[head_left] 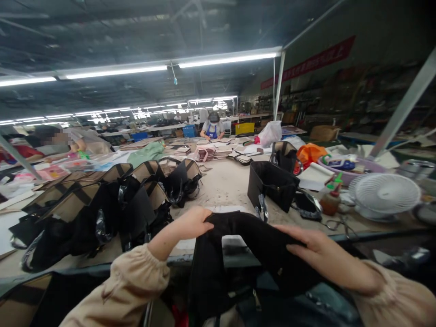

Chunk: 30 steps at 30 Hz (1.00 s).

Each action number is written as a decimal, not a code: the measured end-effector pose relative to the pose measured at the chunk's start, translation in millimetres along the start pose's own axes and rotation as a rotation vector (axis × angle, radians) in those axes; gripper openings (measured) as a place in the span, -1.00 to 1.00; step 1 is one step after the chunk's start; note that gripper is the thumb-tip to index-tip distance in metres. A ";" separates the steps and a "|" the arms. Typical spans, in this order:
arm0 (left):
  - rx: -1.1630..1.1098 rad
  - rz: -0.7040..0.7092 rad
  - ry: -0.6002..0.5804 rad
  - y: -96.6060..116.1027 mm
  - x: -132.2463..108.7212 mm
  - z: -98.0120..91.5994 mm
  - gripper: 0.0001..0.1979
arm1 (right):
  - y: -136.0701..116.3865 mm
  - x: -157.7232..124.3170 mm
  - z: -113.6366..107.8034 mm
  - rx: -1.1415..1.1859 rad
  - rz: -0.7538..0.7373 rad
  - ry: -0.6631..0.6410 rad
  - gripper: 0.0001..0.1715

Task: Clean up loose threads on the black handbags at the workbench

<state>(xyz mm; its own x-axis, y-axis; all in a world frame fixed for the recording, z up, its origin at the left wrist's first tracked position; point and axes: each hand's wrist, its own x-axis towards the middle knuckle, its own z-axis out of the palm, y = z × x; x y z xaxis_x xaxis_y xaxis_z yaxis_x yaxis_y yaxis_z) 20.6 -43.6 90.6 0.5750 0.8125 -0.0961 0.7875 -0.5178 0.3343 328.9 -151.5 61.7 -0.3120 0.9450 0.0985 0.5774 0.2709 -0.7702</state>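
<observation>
A black fabric bag piece [259,236] is stretched between my two hands at the table's near edge, its lower part hanging toward my lap. My left hand [194,222] pinches its upper left corner, thumb and fingers closed on the cloth. On the right side, my right hand [315,250] grips the same piece with the thumb on the near face and the fingers along the top. Just beyond it stands an open black bag [274,184] on the table. Part of the held piece is lost in shadow below.
Several black bags with tan insides [126,200] crowd the table's left. On the right are a white fan [384,193], a glue bottle [330,197], scissors [342,225] and a purple basin [368,165]. A person [213,127] in a blue apron works at the far end.
</observation>
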 end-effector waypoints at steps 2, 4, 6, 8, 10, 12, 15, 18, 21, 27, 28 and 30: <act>-0.082 0.123 -0.158 -2.2 2.0 -7.7 -0.81 | -4.4 -5.5 -22.0 0.047 0.031 -0.088 -0.48; -0.149 0.212 -0.256 -1.9 8.2 -10.9 -0.79 | -6.2 -10.6 -37.7 0.141 0.093 -0.139 -0.44; -0.223 0.256 -0.342 1.3 17.2 -8.9 -0.78 | -3.7 -16.1 -45.7 0.284 0.157 -0.156 -0.40; -0.293 0.261 -0.435 5.8 26.8 -2.3 -0.80 | 3.6 -23.0 -47.1 0.440 0.214 -0.172 -0.40; -0.341 0.247 -0.513 10.0 35.3 7.2 -0.81 | 14.4 -31.6 -44.4 0.563 0.272 -0.201 -0.41; -0.398 0.223 -0.585 13.0 41.6 18.2 -0.80 | 26.0 -41.4 -40.1 0.651 0.324 -0.238 -0.41; -0.608 0.159 -0.715 17.0 47.6 34.1 -0.76 | 40.0 -55.5 -35.3 0.724 0.377 -0.238 -0.37; -0.818 0.097 -0.822 23.6 52.4 45.5 -0.70 | 48.5 -67.5 -34.2 0.726 0.419 -0.197 -0.35; -0.901 0.077 -0.891 32.1 57.9 51.3 -0.67 | 55.2 -78.7 -35.3 0.752 0.435 -0.172 -0.35; -0.912 0.078 -0.933 44.8 66.8 56.5 -0.67 | 73.4 -98.4 -34.7 0.815 0.443 -0.126 -0.35; -0.908 0.078 -0.940 46.4 67.8 57.2 -0.67 | 76.6 -100.8 -34.1 0.809 0.450 -0.112 -0.34; -0.902 0.078 -0.949 49.4 69.7 58.1 -0.67 | 82.4 -104.9 -32.6 0.817 0.466 -0.088 -0.34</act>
<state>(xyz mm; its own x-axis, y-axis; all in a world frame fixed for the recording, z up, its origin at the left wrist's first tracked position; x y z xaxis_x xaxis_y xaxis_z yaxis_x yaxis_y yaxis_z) 112.5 -28.0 46.0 0.8348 0.0932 -0.5427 0.5335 0.1067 0.8390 433.9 -222.3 8.5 -0.2586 0.8993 -0.3526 -0.0386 -0.3744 -0.9265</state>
